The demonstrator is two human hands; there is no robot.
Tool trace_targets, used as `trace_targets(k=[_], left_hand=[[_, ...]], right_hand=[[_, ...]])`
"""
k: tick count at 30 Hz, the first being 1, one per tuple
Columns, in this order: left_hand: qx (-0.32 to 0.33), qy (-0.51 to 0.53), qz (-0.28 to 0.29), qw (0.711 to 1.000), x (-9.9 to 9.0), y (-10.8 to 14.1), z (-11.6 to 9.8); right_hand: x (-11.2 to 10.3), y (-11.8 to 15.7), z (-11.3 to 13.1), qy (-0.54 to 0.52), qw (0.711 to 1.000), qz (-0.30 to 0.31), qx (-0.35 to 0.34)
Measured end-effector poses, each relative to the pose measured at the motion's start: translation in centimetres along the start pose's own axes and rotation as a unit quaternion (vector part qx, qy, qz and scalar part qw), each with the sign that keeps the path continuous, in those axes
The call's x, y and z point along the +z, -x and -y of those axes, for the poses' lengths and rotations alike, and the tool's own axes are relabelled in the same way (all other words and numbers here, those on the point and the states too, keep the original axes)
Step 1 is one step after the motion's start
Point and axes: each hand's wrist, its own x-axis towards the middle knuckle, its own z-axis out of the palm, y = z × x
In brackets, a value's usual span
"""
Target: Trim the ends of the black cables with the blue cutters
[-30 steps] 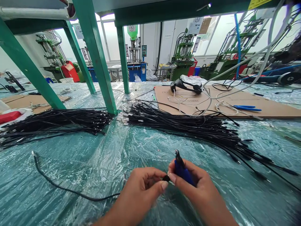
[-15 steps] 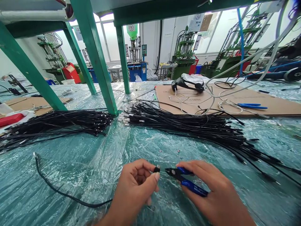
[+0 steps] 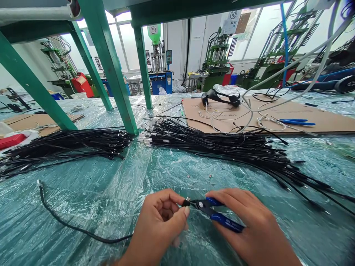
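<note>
Thumb and forefinger of the left hand [image 3: 163, 218] pinch a small black connector [image 3: 186, 203], its metal tip poking up, while the right hand [image 3: 246, 221] grips blue-handled cutters [image 3: 226, 222] with the handles spread and the nose right at the connector's side, though whether they touch is hard to tell. Left of this grip a dark cable [image 3: 83, 232] curves away across the plastic-covered table [image 3: 111, 199]. Beyond it lie two bundles of black cables, one ahead to the left [image 3: 72, 144], one ahead to the right [image 3: 216, 144], with a cardboard sheet [image 3: 332, 122] behind the latter.
</note>
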Motion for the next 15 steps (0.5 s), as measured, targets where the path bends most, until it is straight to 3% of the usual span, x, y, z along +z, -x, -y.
trace_targets(k=[15], left_hand=[[0.007, -0.022, 0.015, 1.0, -0.31, -0.2, 0.13]], right_hand=[[-0.07, -0.05, -0.14, 0.0, 1.0, 0.001, -0.01]])
